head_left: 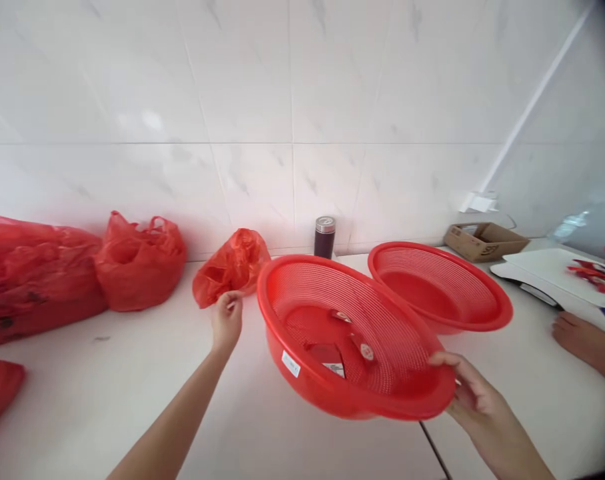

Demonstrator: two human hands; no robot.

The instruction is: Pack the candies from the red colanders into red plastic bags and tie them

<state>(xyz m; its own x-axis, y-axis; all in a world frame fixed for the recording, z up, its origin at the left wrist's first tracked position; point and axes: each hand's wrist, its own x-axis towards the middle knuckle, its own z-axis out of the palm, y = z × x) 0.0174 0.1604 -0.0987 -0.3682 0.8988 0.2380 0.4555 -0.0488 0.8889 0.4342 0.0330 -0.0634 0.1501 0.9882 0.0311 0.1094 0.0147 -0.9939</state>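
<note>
My right hand [470, 393] grips the near right rim of a red plastic colander [287, 303], its thumb over the edge. The colander is tilted and holds a few small red packets with white labels [366, 351]. On its outside is a white sticker [290, 364]. Left of it, my left hand [227, 323] has its fingers pinched at the edge of a crumpled red plastic bag [237, 263]. The bag rests near the wall, its mouth partly gaping.
Behind stand a second red colander [435, 283], a dark tumbler [325, 237] and a cardboard box [485, 241]. Full red bags [140, 263] line the left. On the right, a white scale [542, 273] carries small red packets [597, 275]; another person's hand [585, 340] rests nearby.
</note>
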